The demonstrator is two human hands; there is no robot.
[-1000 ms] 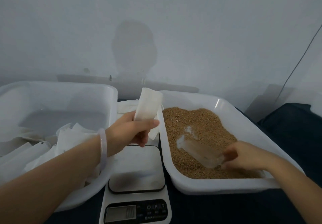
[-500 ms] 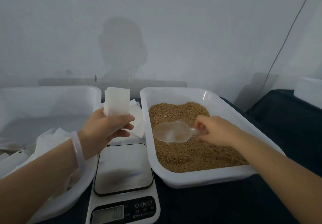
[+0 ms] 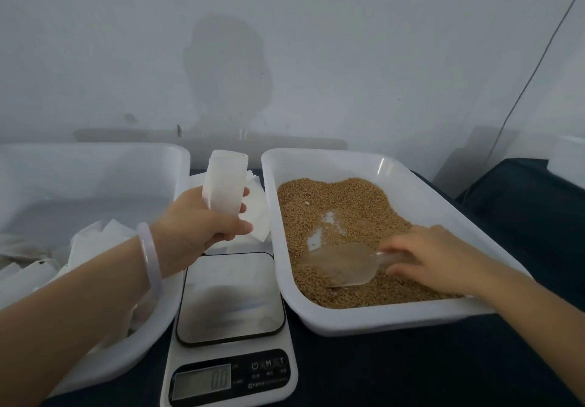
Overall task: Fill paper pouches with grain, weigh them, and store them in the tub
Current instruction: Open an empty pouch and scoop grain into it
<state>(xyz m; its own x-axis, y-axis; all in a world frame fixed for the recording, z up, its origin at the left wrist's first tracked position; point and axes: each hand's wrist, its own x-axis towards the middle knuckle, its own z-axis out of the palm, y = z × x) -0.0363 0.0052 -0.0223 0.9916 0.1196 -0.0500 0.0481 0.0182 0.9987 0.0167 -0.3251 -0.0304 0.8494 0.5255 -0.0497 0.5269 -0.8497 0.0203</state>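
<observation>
Paper pouch (image 3: 225,185) first: it is up off the table in the left hand (image 3: 202,226), whose fingers and thumb are curled round its lower half, so its upper half stands clear above the fist. Its long axis runs nearly upright, leaning a little, with the open mouth at the top. It hangs over the far edge of the scale (image 3: 231,296), just left of the tray (image 3: 380,321), not over the grain (image 3: 342,204). The right hand (image 3: 433,258) is low in the near part of the tray, fingers closed on the handle of a clear scoop (image 3: 342,267). The scoop lies almost flat on the grain, long axis left to right, bowl pointing left toward the pouch. Whether the bowl has a full load is hard to judge through the clear plastic. The coming pour probably turns on this: the pouch mouth is left of, farther than and higher than the scoop, with the tray's left wall between them. The right hand would therefore have to lift and swing left, or the left hand bring the pouch over the tray, which would keep spills on the grain. The scale's plate is bare and its display (image 3: 202,381) is lit, the digits too blurred to read. The tub (image 3: 95,150) on the left holds other white pouches (image 3: 95,239) at its near end.
</observation>
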